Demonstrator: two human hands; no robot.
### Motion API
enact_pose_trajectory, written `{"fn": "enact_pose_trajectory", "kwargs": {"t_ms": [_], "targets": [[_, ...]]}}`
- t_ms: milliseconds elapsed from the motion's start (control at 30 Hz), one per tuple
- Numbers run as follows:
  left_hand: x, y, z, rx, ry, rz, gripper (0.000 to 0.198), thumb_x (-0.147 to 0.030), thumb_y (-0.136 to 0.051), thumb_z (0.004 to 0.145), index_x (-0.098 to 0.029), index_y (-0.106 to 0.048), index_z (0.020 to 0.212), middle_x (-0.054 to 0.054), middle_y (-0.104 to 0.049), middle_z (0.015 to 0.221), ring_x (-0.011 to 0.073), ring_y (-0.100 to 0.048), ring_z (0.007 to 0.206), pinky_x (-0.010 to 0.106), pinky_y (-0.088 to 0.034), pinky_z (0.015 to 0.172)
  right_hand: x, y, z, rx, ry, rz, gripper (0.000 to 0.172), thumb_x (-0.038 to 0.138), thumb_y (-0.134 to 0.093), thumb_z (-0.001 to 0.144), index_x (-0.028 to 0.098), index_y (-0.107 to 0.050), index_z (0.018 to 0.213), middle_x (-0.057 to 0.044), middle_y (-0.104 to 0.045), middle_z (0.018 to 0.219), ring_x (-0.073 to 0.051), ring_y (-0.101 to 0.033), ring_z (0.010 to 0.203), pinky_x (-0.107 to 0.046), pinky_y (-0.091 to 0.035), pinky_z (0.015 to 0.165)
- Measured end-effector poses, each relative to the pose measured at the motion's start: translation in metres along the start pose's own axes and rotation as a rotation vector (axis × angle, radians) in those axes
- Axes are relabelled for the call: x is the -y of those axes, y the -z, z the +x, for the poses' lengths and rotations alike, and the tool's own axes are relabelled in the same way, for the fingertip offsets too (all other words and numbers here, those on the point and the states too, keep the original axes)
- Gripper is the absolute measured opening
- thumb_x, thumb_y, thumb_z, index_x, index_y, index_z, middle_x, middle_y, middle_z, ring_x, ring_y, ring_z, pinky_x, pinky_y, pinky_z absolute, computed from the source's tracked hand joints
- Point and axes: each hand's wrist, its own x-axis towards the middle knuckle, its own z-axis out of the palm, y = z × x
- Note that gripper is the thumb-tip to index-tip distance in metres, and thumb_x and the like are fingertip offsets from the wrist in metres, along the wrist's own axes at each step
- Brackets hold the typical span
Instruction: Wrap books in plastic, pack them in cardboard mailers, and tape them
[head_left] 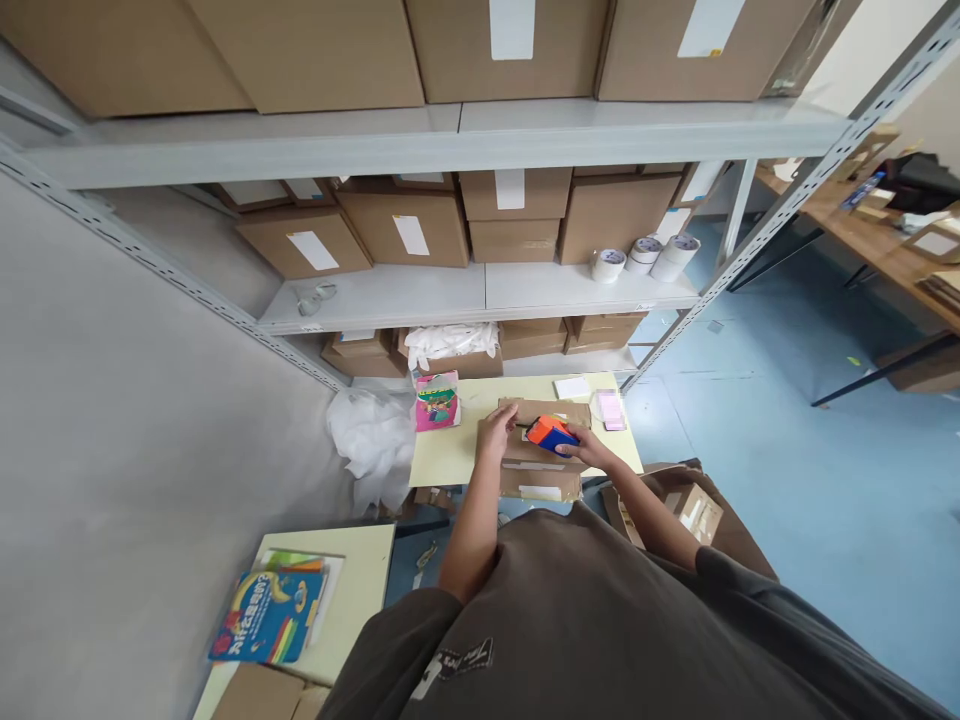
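Note:
My right hand (585, 447) is closed around a small orange-and-blue box (553, 435), tilted above a cardboard box (541, 410) on the pale yellow table (439, 455). At the left side of that cardboard box is my left hand (496, 432), with its fingers curled together. A thin dark edge shows by its fingertips, but what they hold is too small to make out. The inside of the cardboard box is mostly hidden by the hands and the small box.
A pink-and-green bag (437, 402) and a pink pad (610, 410) lie on the table. Tape rolls (608, 265) stand on the grey shelf (420, 290) ahead. An open carton (731, 540) is low on my right; a blue book (266, 615) lies on the left table.

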Motion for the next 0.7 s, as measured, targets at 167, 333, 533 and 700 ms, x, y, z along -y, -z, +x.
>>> {"fn": "enact_pose_trajectory", "kwargs": {"t_ms": [167, 333, 533, 700], "targets": [[-0.011, 0.0, -0.009, -0.112, -0.097, -0.021, 0.05, -0.055, -0.092, 0.072, -0.014, -0.083, 0.099, 0.011, -0.08, 0.091, 0.0182, -0.07, 0.079, 0.028, -0.052, 0.068, 0.01, 0.021, 0.011, 0.079, 0.005, -0.076, 0.054, 0.072, -0.073, 0.087, 0.021, -0.073, 0.104, -0.004, -0.073, 0.092, -0.025, -0.065, 0.086, -0.034, -0.051, 0.079], [-0.005, -0.008, -0.018, -0.352, -0.226, -0.174, 0.041, -0.046, -0.094, 0.068, -0.014, -0.083, 0.09, 0.005, -0.075, 0.077, 0.0146, -0.066, 0.071, 0.027, -0.053, 0.069, 0.027, 0.028, 0.029, 0.114, -0.033, -0.252, 0.056, 0.075, -0.068, 0.09, 0.02, -0.073, 0.102, -0.007, -0.075, 0.09, -0.025, -0.066, 0.085, -0.031, -0.046, 0.073], [0.008, -0.001, -0.013, -0.561, -0.285, -0.155, 0.022, -0.034, -0.087, 0.074, -0.015, -0.082, 0.082, 0.006, -0.075, 0.076, 0.0176, -0.068, 0.075, 0.031, -0.057, 0.075, 0.04, 0.029, 0.042, 0.109, -0.077, -0.323, 0.055, 0.075, -0.066, 0.09, 0.021, -0.071, 0.092, -0.008, -0.075, 0.088, -0.026, -0.067, 0.083, -0.03, -0.043, 0.071], [0.007, 0.037, 0.002, -0.743, -0.288, -0.096, 0.014, -0.03, -0.076, 0.079, -0.016, -0.078, 0.08, 0.003, -0.071, 0.072, 0.0168, -0.066, 0.073, 0.031, -0.056, 0.075, 0.027, 0.053, 0.031, 0.135, -0.108, -0.368, 0.056, 0.077, -0.068, 0.086, 0.021, -0.067, 0.082, -0.007, -0.073, 0.083, -0.023, -0.064, 0.078, -0.03, -0.041, 0.069]]}}
